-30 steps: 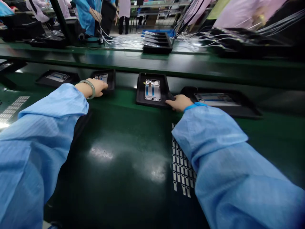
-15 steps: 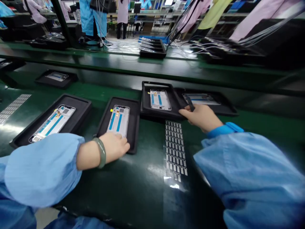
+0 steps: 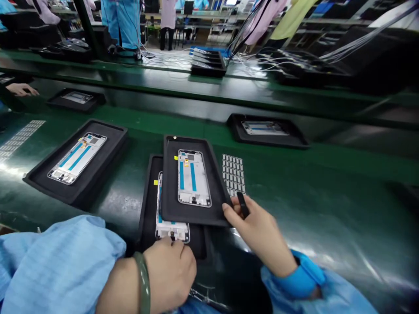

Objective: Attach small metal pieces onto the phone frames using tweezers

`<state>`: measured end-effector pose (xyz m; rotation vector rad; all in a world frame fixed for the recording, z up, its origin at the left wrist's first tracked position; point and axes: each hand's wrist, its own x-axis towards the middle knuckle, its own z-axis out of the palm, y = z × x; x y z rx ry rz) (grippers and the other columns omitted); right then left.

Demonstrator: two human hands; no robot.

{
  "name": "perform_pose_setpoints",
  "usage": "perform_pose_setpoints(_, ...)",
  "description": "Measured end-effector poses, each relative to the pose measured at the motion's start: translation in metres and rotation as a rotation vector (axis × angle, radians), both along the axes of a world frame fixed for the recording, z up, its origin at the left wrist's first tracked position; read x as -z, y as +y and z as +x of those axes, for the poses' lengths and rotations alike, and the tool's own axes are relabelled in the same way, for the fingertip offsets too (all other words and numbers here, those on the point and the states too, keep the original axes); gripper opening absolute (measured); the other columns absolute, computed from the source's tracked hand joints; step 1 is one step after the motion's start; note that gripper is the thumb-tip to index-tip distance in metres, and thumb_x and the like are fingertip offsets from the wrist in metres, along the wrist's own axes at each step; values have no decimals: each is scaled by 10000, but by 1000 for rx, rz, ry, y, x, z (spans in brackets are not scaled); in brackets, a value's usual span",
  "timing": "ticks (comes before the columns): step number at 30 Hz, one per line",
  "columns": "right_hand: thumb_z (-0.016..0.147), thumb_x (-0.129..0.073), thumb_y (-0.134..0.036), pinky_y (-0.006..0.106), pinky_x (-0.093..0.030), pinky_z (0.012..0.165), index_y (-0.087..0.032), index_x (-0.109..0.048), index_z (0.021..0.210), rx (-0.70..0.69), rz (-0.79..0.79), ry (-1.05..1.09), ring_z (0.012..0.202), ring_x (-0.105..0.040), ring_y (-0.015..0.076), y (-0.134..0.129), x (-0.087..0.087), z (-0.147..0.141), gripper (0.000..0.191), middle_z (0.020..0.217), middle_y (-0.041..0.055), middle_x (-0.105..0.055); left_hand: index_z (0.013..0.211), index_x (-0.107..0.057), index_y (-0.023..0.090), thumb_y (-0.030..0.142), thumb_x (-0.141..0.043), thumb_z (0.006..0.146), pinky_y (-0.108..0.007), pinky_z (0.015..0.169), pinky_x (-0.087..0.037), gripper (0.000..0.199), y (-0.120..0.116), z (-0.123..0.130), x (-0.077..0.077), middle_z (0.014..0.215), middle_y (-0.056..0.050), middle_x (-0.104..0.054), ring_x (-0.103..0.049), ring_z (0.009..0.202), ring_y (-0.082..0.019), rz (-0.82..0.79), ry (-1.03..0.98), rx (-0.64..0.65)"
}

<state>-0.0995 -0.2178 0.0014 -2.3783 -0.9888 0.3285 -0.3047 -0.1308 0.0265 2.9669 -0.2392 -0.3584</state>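
Note:
My left hand point(image 3: 168, 272) is closed over the lower end of a white phone mid-frame point(image 3: 172, 218) with blue strips, and a small dark piece shows at my fingertips. That frame lies in a black tray point(image 3: 149, 209). A second black tray point(image 3: 193, 213) overlaps it, carrying a similar phone frame point(image 3: 194, 179). My right hand point(image 3: 258, 231) pinches a small black stick-like tool point(image 3: 242, 205), its fingers beside the upper tray's lower right corner.
A third tray point(image 3: 98, 170) with a phone frame stands to the left, and another tray point(image 3: 266, 130) lies further back. A label sheet point(image 3: 233, 174) sits on the green bench. A co-worker's hand point(image 3: 21, 89) shows at far left, beyond which stand stacked trays point(image 3: 208, 63) and cables.
Two trays have moved toward me, and one now overlaps the other. My right hand has drawn back and left, and my left hand has closed on the phone frame's lower end.

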Motion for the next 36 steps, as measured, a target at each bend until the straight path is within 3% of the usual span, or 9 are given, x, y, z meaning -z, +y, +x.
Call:
perform_pose_setpoints(5,789,-470,-452,289,-423,481,-234,-506,771,-10,41,-42,525,-627,213,-22,11,-42,222,601,10,-623,1233,-539,158,202,-401,936,-300,671,-487,330,-21,-23,4,1122,-131,-645,-636,900,-211,-69,181,-115)
perform_pose_setpoints(8,820,-463,-458,291,-429,451,-248,-507,804,-51,78,-44,482,-619,210,-33,12,-61,215,578,-8,-614,1152,-603,195,247,-438,933,-279,678,-484,279,-21,-32,1,1166,-99,-635,-643,947,-210,-97,100,-30)
perform_pose_setpoints(13,835,-497,-429,285,-446,439,-251,-525,878,-90,116,70,479,-608,189,-50,8,-79,185,620,-16,-628,891,-649,225,275,-544,883,-256,435,-375,116,2,-21,-35,781,22,-702,-631,602,-140,-138,117,77)
perform_pose_setpoints(16,823,-546,-417,286,-480,522,-240,-582,875,-110,156,221,584,-625,189,-60,2,-69,188,687,0,-643,989,-606,214,334,-568,873,-249,545,-438,171,27,-2,-55,827,25,-675,-628,676,-137,-262,98,89)
perform_pose_setpoints(18,843,-535,-407,286,-482,579,-236,-611,808,-21,298,332,624,-612,179,-66,0,-53,191,710,6,-639,1049,-576,201,291,-505,914,-232,677,-462,177,42,15,-58,921,16,-658,-623,792,-125,-343,38,65)
perform_pose_setpoints(21,897,-442,-437,285,-473,593,-222,-608,763,228,640,538,614,-586,150,-70,5,-25,303,821,25,-660,1076,-574,158,269,-449,941,-291,834,-439,215,54,46,-45,1045,-41,-623,-579,966,-172,-257,-74,54)
perform_pose_setpoints(23,908,-392,-507,277,-464,579,-209,-605,743,374,731,589,608,-583,143,-68,12,-12,402,795,35,-664,1075,-584,139,321,-457,939,-344,892,-410,260,53,66,-29,1135,-79,-593,-526,1085,-220,-155,-157,116)
perform_pose_setpoints(28,871,-371,-620,241,-458,467,-195,-593,786,466,759,607,538,-578,128,-61,26,-5,486,704,27,-653,1042,-615,129,477,-457,909,-369,927,-389,405,36,103,1,1217,-115,-567,-477,1181,-254,-42,-187,267)
perform_pose_setpoints(36,689,-743,-428,343,-602,696,-192,-568,866,486,677,657,702,-696,186,-55,32,-6,343,783,16,-686,1248,-495,44,488,-558,852,-452,1067,-294,598,11,138,15,1374,-168,-449,-393,1284,-273,10,-30,45)
